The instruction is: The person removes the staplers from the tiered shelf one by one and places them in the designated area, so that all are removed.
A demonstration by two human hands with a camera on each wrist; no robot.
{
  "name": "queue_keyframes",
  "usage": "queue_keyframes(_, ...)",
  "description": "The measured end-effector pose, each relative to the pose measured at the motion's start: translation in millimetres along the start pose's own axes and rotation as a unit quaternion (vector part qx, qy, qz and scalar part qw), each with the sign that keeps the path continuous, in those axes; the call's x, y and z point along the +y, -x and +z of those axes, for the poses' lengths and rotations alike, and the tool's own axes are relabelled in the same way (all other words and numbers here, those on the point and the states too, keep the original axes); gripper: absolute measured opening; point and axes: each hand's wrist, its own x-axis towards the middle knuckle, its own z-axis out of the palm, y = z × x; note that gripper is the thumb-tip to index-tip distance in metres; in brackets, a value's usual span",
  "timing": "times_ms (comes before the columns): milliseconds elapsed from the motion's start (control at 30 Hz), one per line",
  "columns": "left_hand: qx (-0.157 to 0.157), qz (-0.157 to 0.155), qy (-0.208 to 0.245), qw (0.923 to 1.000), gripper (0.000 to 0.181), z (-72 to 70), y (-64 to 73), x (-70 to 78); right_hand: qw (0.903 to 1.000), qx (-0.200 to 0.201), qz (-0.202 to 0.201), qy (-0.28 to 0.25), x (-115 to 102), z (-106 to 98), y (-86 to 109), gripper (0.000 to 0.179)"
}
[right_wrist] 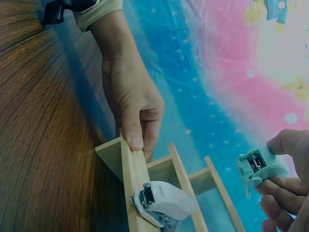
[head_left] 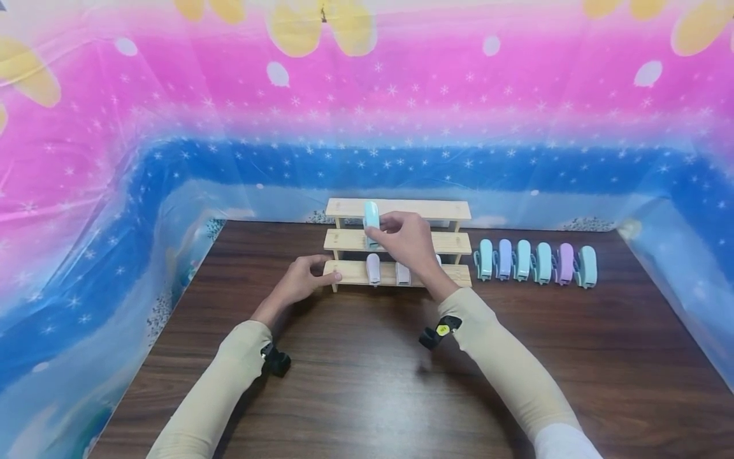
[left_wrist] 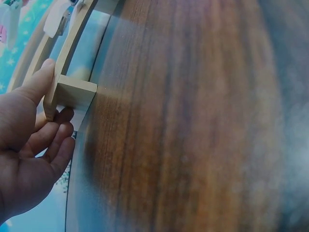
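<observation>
My right hand [head_left: 408,241] pinches a mint-green mini stapler [head_left: 371,215] between thumb and fingers, holding it upright in front of the upper steps of a three-step wooden rack [head_left: 344,271]. In the right wrist view, the spring of this stapler [right_wrist: 256,163] shows at its open end. My left hand [head_left: 299,280] grips the left end of the rack's lowest step, thumb on top. On that step stand a pale stapler [head_left: 373,268] and a white stapler [head_left: 403,274]; another white one [head_left: 438,259] is mostly hidden behind my right hand.
Right of the rack, several staplers stand in a row on the dark wooden table [head_left: 367,382]: mint ones [head_left: 485,260], a lavender one [head_left: 504,260] and a purple one [head_left: 564,263]. A colourful cloth [head_left: 367,166] hangs behind the table and along its sides.
</observation>
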Motion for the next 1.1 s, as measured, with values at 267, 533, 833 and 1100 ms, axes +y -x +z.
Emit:
queue_keyframes(267,0.0,0.0,-0.003,1.0,0.062,-0.8,1.4,1.1,0.9998,0.011,-0.008,-0.017,-2.7,-12.7,4.5,0.038)
queue_keyframes(533,0.004,-0.005,-0.004,1.0,0.062,-0.1,1.0,1.6,0.9992,0.036,-0.017,-0.004,-4.6,-35.4,9.8,0.036)
queue_keyframes(833,0.002,-0.007,-0.002,1.0,0.062,0.0,2.1,2.3,0.998,0.063,-0.002,0.008,3.4,-58.2,11.9,0.039)
queue_keyframes(1100,0.002,-0.005,-0.007,1.0,0.064,-1.2,2.2,3.6,0.9966,0.081,0.005,0.017,16.2,-80.8,17.1,0.042)
